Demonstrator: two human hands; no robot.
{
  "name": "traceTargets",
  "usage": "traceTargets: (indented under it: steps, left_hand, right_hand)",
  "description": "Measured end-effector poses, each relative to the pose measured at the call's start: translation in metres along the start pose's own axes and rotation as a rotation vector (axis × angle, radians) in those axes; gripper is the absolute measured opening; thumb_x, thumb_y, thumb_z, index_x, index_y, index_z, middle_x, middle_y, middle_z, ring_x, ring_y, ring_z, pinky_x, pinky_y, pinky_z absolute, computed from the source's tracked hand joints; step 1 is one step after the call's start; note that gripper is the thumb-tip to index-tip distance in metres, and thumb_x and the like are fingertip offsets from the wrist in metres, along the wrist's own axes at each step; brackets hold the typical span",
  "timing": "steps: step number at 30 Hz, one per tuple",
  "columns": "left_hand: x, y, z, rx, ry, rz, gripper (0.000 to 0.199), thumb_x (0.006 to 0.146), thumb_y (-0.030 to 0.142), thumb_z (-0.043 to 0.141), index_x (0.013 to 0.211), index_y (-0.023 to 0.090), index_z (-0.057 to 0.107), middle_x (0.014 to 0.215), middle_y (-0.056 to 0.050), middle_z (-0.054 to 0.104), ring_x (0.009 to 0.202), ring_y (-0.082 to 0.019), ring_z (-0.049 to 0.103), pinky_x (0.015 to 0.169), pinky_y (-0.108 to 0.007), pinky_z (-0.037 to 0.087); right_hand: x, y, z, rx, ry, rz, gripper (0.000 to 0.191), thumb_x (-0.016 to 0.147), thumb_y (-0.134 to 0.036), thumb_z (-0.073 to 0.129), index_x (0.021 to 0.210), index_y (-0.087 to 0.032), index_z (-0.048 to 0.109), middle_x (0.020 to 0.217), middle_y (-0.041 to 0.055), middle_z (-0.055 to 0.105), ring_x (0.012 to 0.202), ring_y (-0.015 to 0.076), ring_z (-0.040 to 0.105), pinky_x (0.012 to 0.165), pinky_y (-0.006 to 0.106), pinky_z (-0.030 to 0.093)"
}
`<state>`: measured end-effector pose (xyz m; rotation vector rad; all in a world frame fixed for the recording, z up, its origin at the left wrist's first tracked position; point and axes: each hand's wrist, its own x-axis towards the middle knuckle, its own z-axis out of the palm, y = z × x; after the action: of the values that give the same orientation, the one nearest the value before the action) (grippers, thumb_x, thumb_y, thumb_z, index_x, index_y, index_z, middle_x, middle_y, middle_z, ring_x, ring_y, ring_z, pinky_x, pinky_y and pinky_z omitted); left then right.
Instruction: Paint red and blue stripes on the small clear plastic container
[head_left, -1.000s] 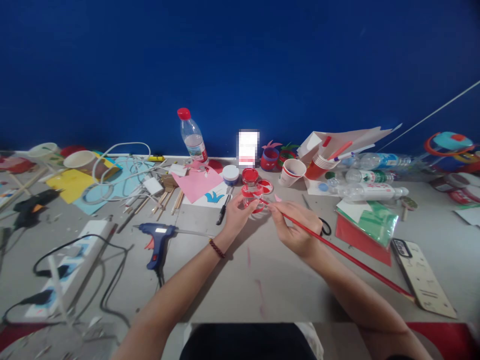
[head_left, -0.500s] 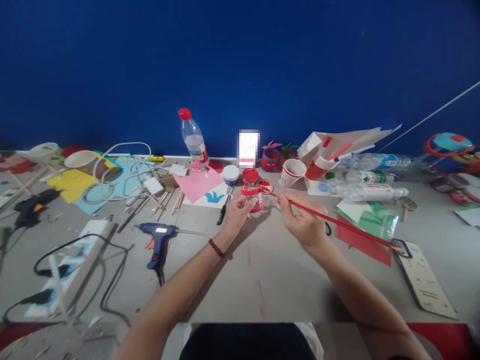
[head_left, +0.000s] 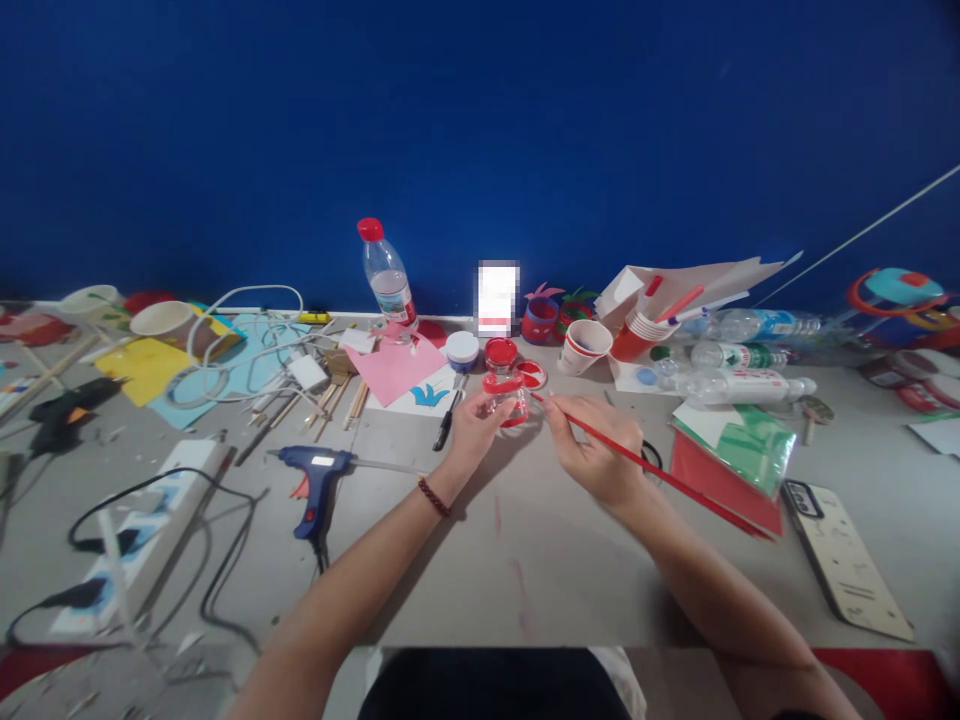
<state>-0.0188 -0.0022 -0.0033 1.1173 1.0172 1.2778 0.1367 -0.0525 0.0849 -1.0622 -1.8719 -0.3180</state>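
Note:
My left hand (head_left: 472,435) is closed around a clear plastic bottle piece (head_left: 513,384), its upper rim coated in red paint. In my right hand (head_left: 596,450) a long red paintbrush (head_left: 679,487) is pinched near its front end, the handle slanting down to the right. The brush tip is beside the right of the bottle piece; whether they touch I cannot tell. Just behind stands an open jar of red paint (head_left: 501,351), with a red-smeared lid (head_left: 531,375) at its right. A white-lidded jar (head_left: 462,350) is to the left.
A blue glue gun (head_left: 315,485) and a power strip (head_left: 154,535) lie left, with cables. A red-capped bottle (head_left: 388,280) stands at the back. Paper cups (head_left: 585,346), plastic bottles (head_left: 739,385), coloured sheets (head_left: 727,485) and a phone (head_left: 851,560) are on the right.
My right hand has shifted slightly left and down. The brush tip has moved down from the bottle piece's upper rim to its right side, and the handle's rear end has dropped left, off the phone.

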Motion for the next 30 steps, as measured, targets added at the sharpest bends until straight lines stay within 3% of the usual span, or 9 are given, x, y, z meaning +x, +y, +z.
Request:
traceTargets:
  steps: [12,19,21,24,30]
  left_hand:
    - [0.002,0.004,0.005,0.172,0.019,0.112,0.02,0.077,0.03,0.074,0.093,0.018,0.078,0.093,-0.007,0.077,0.082,-0.02,0.067,0.079,-0.033,0.054]
    - [-0.004,0.017,0.004,0.247,-0.039,0.18,0.017,0.073,0.028,0.077,0.086,0.017,0.078,0.094,-0.009,0.076,0.089,-0.023,0.068,0.085,-0.038,0.054]
    - [-0.007,0.023,0.003,0.246,-0.05,0.179,0.017,0.073,0.028,0.078,0.086,0.017,0.079,0.093,-0.009,0.076,0.09,-0.024,0.068,0.087,-0.04,0.054]
    - [-0.008,0.028,0.001,0.205,-0.1,0.155,0.02,0.078,0.03,0.077,0.094,0.018,0.08,0.102,-0.011,0.077,0.095,-0.025,0.069,0.091,-0.041,0.054]
    - [-0.003,0.019,-0.003,0.143,-0.172,0.041,0.029,0.081,0.035,0.075,0.102,0.016,0.079,0.106,-0.014,0.077,0.096,-0.027,0.071,0.09,-0.043,0.056]
  right_hand:
    - [0.0,-0.018,0.011,0.223,-0.028,-0.004,0.021,0.089,-0.005,0.06,0.103,-0.019,0.066,0.082,0.0059,0.075,0.075,0.0188,0.073,0.07,0.029,0.058]
    - [0.024,-0.037,-0.013,0.231,0.046,0.072,0.021,0.092,-0.008,0.055,0.095,-0.023,0.069,0.078,0.003,0.076,0.068,0.0169,0.072,0.064,0.027,0.058]
    - [0.024,-0.035,-0.019,0.221,0.118,0.125,0.02,0.093,-0.009,0.056,0.092,-0.023,0.069,0.075,0.0019,0.075,0.064,0.0164,0.072,0.062,0.027,0.057]
    - [0.01,-0.026,-0.016,0.189,0.232,0.315,0.015,0.094,-0.017,0.057,0.086,-0.022,0.069,0.072,0.0023,0.075,0.063,0.0177,0.072,0.063,0.029,0.058]
    - [-0.031,-0.008,0.009,0.482,0.23,0.588,0.013,0.096,-0.032,0.06,0.092,-0.021,0.067,0.079,0.0028,0.074,0.063,0.0174,0.072,0.063,0.032,0.06]
